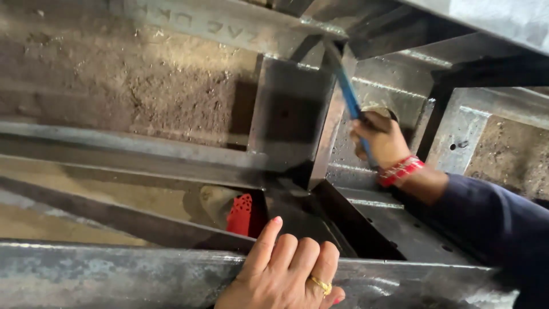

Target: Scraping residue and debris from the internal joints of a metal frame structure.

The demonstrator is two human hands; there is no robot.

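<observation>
R hand (pixel 382 140) fist clamped on blue-handled tool (pixel 347 86), tool angled up against steel frame (pixel 286 114). L hand (pixel 291 269) flat on near steel beam (pixel 114 274), fingers together, gold ring (pixel 321 284).

The left hand (pixel 286 269) is cut off at the wrist by the bottom edge. The blue tool (pixel 349 94) is motion-blurred, its upper end lost among the steel frame (pixel 143 269). A red object (pixel 241 214) shows only partly behind a bar, its kind unclear.
</observation>
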